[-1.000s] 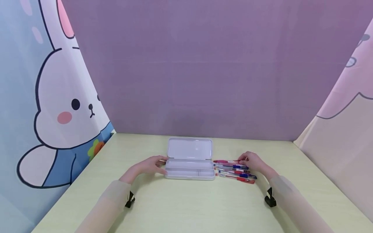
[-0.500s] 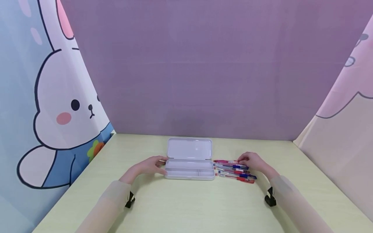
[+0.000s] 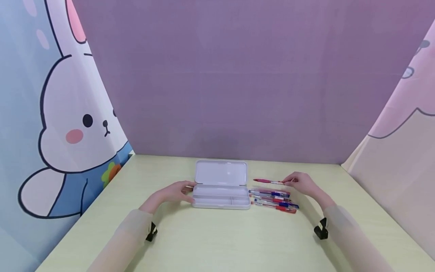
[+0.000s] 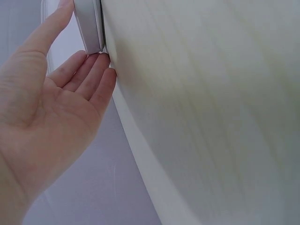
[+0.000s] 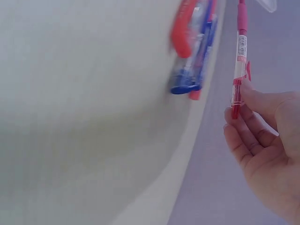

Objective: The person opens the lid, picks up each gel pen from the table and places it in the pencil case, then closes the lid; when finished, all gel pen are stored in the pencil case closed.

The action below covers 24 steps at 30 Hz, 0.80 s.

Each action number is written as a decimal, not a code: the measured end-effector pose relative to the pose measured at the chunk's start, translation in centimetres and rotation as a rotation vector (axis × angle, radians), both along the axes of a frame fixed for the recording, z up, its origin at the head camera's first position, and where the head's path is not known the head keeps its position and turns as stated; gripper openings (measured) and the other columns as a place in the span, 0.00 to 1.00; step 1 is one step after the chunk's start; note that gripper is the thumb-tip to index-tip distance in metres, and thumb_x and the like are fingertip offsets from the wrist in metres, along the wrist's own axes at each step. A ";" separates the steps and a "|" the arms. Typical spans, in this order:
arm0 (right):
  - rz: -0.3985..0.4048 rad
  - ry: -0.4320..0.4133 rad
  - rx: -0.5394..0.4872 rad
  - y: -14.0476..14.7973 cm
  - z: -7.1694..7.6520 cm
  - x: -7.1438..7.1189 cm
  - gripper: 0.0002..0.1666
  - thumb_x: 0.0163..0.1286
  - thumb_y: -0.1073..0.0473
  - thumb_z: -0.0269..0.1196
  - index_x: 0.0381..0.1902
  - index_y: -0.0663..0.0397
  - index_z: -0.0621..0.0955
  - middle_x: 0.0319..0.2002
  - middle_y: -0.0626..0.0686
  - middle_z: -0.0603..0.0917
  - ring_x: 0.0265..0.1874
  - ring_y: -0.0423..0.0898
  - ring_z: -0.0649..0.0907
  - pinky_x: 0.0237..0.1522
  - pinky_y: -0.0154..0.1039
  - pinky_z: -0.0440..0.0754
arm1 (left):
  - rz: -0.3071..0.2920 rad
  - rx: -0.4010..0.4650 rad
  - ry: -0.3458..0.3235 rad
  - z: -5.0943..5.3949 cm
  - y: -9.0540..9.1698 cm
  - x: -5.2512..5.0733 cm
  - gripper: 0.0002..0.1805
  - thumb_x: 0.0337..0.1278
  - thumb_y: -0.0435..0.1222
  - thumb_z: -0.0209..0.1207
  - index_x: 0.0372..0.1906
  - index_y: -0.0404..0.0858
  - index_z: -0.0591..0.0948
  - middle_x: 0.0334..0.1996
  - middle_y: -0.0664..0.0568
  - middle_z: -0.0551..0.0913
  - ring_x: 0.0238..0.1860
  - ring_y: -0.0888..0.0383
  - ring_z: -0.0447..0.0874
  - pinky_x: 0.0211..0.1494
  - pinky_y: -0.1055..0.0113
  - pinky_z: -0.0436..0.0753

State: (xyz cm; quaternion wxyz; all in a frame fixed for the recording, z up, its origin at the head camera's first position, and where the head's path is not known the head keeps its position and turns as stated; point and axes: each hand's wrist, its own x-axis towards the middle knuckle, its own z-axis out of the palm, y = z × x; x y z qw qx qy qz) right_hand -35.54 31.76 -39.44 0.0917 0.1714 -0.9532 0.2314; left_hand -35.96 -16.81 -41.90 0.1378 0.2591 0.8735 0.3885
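Note:
A white pencil case [image 3: 221,203] lies on the table with its lid raised at the back; its divided tray is empty. At the case's left end my left hand [image 3: 175,192] rests, thumb toward the front and fingertips at the rear corner, as the left wrist view also shows. Between right thumb and fingers, my right hand [image 3: 302,184] pinches a pink-red pen [image 5: 240,61] near its end. This pen is held above the table, just behind a pile of pens [image 3: 275,200] with red and blue caps and grips.
The pen pile lies close against the case's right end. Behind the table [image 3: 217,238] rises a purple panel [image 3: 231,83]. Printed curtains hang at both sides, a rabbit [image 3: 76,117] on the left one.
My right hand has lifted the pink-red pen off the back of the pile and moved it slightly back and right. The left hand and the pencil case stay where they were.

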 end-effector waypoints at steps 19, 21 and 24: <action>0.076 0.016 -0.074 -6.0 1.9 0.2 0.07 0.64 0.60 0.63 0.38 0.54 0.85 0.34 0.51 0.84 0.30 0.42 0.79 0.35 0.36 0.80 | -0.005 -0.008 0.001 0.1 0.0 0.0 0.39 0.49 0.39 0.68 0.65 0.29 0.66 0.64 0.35 0.67 0.63 0.39 0.68 0.67 0.49 0.68; 0.087 0.000 -0.090 -6.8 1.9 0.2 0.07 0.63 0.60 0.63 0.38 0.53 0.85 0.34 0.50 0.84 0.30 0.42 0.78 0.35 0.35 0.80 | -0.011 -0.010 0.006 0.1 0.0 0.0 0.39 0.49 0.39 0.68 0.65 0.28 0.65 0.64 0.34 0.67 0.63 0.39 0.68 0.67 0.49 0.69; 0.114 -0.013 -0.111 -8.1 1.7 0.0 0.07 0.63 0.60 0.64 0.37 0.53 0.85 0.34 0.50 0.84 0.29 0.41 0.78 0.33 0.33 0.79 | -0.026 -0.013 0.015 0.1 0.0 0.0 0.40 0.49 0.39 0.68 0.65 0.28 0.65 0.64 0.34 0.67 0.63 0.39 0.69 0.66 0.49 0.69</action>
